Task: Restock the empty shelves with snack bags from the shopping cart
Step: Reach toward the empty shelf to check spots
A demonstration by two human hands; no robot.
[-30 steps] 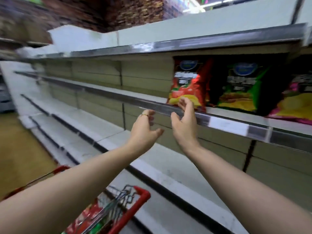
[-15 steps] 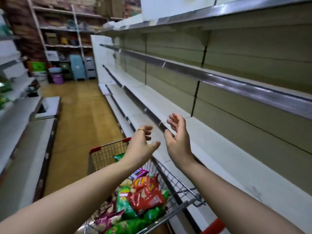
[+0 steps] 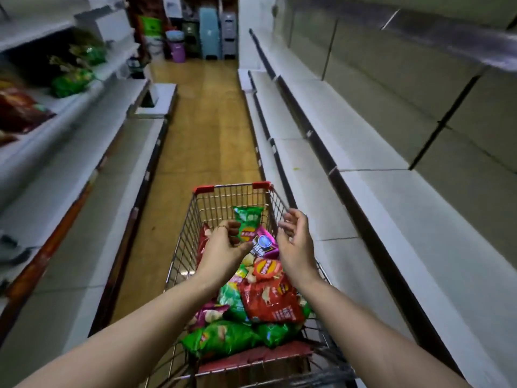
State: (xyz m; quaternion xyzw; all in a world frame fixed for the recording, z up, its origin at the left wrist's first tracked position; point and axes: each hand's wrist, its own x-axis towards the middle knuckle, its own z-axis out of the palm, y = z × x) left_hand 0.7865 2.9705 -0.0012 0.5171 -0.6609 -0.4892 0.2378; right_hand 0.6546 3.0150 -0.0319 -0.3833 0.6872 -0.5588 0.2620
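A wire shopping cart (image 3: 232,187) with red trim stands in the middle of the aisle on the yellow-brown floor (image 3: 207,121), its long side running away from the viewer. The snack bags (image 3: 268,301) lie heaped inside it: a large red one on top near the middle, a green bag (image 3: 223,337) lying across the near end, a magenta bag (image 3: 264,243) further in, and another green bag (image 3: 247,219) standing upright toward the far end.

Both forearms reach out over the cart. The left hand (image 3: 223,247), with a ring (image 3: 222,227) on one finger, hangs above the bags with its fingers loosely curled and its thumb pointing at the magenta bag – its grip is slack and holds nothing; whether the thumb touches the bag cannot be told. The right hand (image 3: 296,245) hovers just beside it, over the cart's right wall, palm turned inward, fingers relaxed and slightly bent, its grip likewise loose around nothing.

White shelves (image 3: 363,152) run in tiers along the right of the aisle, close beside the cart. The shelving on the left (image 3: 56,169) carries a few green packets (image 3: 71,82) on an upper tier. At the far end of the aisle stand stacked plastic stools (image 3: 208,32) and a purple bucket (image 3: 177,50).
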